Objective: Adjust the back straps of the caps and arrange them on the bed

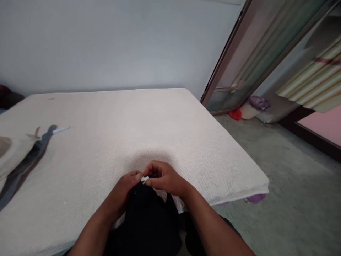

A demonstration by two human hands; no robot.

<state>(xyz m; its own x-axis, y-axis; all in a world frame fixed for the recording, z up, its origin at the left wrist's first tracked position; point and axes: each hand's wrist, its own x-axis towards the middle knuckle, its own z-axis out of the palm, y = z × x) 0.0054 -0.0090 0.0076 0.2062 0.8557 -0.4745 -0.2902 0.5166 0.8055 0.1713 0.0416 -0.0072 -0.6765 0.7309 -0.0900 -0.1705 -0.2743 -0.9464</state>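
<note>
Centrally, one black cloth (149, 220), in the lap and reaching up to the near edge of a padded surface with a white cover (149, 124). At its upper end, one small white piece (144, 180), material uncertain.

Right hand (166, 179): thumb and fingertips pinching the white piece, other fingers curled. Left hand (124, 185): thumb and finger pressed together at the cloth's upper end, just beside the white piece; the exact grip is partly hidden.

Condition: white piece and black cloth together, both hands engaged. Whether the piece is joined to the cloth or merely held against it cannot be told; no finished join is visible, so the handwork appears, by judgement, incomplete. How much remains cannot be read.

Containers: one pale bin (248, 111) on the floor (287, 153) near the door frame, with a purple liner (259, 102) at its mouth; contents not visible. One red bag (235, 114) beside it, contents likewise unseen.

Also, on the person's left: one cream cloth item (18, 153), a dark strap (34, 156) alongside, and a slim white stick (61, 129) at the strap's far end.
</note>
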